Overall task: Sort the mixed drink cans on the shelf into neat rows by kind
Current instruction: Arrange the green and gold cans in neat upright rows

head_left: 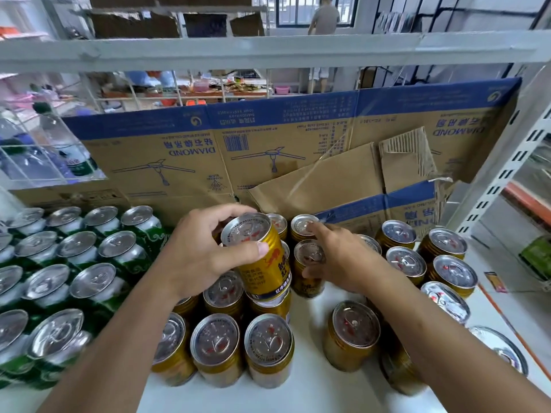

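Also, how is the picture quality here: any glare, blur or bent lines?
Head view: the wide lens bows the shelf rail; lids of the green cans carry soft glare; the edges blur, most at bottom left; the gold can in the left hand is sharp.

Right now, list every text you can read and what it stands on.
"DIAMOND", upside down, twice: box.
"Red Bull", partly seen: gold can in left hand.
Box small print, lids, green cans: too blurred to read.
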`<move>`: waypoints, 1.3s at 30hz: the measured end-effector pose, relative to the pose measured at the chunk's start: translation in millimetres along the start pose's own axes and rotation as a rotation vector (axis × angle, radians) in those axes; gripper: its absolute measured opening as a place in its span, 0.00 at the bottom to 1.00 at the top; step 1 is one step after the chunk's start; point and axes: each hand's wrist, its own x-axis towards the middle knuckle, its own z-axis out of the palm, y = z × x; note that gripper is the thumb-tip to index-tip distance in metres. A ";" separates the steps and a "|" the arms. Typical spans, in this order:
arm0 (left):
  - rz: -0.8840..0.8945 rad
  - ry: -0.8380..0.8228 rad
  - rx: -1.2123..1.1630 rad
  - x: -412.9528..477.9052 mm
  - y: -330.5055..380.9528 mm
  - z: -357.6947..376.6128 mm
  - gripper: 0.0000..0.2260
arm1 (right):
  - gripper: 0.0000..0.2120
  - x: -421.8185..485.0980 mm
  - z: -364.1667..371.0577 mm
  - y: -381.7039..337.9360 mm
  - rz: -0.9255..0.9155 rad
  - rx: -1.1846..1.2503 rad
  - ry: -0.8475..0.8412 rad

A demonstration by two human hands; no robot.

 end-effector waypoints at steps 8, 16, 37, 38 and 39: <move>-0.066 -0.045 -0.012 -1.6 -8.7 4.3 0.26 | 0.13 -37.2 -8.4 -11.9 0.081 -0.020 -0.010; -0.044 -0.166 0.034 -5.8 -14.2 11.6 0.28 | 0.24 -71.7 -13.2 -20.9 0.207 -0.114 -0.148; 0.024 -0.099 0.011 -22.6 -24.1 31.9 0.25 | 0.34 -93.8 3.4 -28.3 0.189 0.096 -0.068; 0.022 -0.101 0.004 -22.9 -24.4 32.0 0.25 | 0.35 -94.5 5.3 -30.0 0.206 0.088 -0.037; 0.022 -0.103 0.000 -23.1 -24.9 32.2 0.26 | 0.35 -94.7 7.3 -32.1 0.234 0.059 -0.004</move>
